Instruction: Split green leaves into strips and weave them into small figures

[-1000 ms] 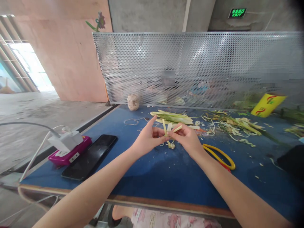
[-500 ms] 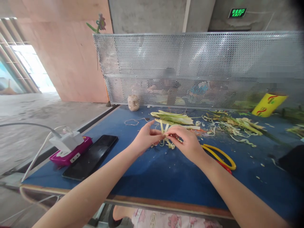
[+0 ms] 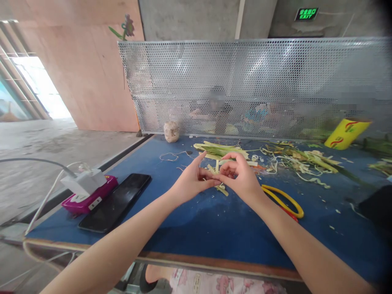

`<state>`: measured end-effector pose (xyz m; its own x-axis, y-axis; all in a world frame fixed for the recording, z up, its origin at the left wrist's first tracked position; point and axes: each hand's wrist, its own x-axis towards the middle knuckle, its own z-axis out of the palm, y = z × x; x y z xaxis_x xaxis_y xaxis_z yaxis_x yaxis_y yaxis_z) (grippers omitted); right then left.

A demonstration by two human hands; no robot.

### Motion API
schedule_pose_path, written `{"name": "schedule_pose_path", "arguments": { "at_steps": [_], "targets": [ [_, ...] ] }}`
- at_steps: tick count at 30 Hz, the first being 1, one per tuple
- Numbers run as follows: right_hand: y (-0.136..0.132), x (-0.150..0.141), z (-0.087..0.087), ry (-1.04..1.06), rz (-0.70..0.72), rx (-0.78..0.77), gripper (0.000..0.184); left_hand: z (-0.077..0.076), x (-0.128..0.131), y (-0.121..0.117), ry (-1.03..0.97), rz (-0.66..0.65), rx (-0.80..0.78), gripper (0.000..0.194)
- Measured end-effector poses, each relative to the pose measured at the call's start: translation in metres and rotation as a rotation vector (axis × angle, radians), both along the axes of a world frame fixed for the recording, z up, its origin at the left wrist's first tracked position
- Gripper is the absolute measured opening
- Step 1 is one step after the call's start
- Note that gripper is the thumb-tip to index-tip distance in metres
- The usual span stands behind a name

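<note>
Over the middle of the blue table [image 3: 183, 232], both hands meet at a small bunch of pale green plant strips [image 3: 223, 190]. The strips poke out above and below the fingertips; how they are joined is hidden. My left hand [image 3: 192, 179] is closed on them from the left, thumb against the fingers and index finger raised. From the right, my right hand [image 3: 241, 175] pinches the same bunch between thumb and curled fingers. Just behind lies a pile of longer green and pale leaf strips [image 3: 219, 149]. Close to my right forearm rests a tool with yellow looped handles [image 3: 301, 210] and a red part.
To the left are a black phone [image 3: 116, 202] and a purple power strip [image 3: 105, 192] with plugged-in chargers. Fibre scraps [image 3: 306, 161] and a yellow packet [image 3: 347, 134] lie right. A perforated metal screen [image 3: 183, 77] stands behind, with a wrapped lump [image 3: 171, 132] before it. Beyond it sits a person.
My fingers have shifted on the strips, and the right hand's fingers are more lifted and curled. The strips sit at a different angle, with one end now showing below the fingers.
</note>
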<state>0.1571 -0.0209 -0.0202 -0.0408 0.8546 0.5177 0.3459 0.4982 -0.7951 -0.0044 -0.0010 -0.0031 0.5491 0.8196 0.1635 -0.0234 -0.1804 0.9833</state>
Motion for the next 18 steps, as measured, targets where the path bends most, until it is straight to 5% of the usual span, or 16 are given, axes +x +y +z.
{"name": "schedule_pose_path", "arguments": {
  "at_steps": [3,8,18],
  "targets": [
    [0.001,0.000,0.000,0.121,0.056,-0.096,0.046,0.000,0.001,-0.002,-0.024,-0.015,-0.004,0.095],
    [-0.001,0.001,0.003,0.029,0.098,-0.059,0.015,0.003,0.003,-0.004,-0.101,-0.056,-0.111,0.093],
    [-0.010,-0.001,0.006,-0.353,-0.173,0.530,0.007,0.009,0.002,-0.005,-0.123,-0.011,-0.208,0.079]
  ]
}}
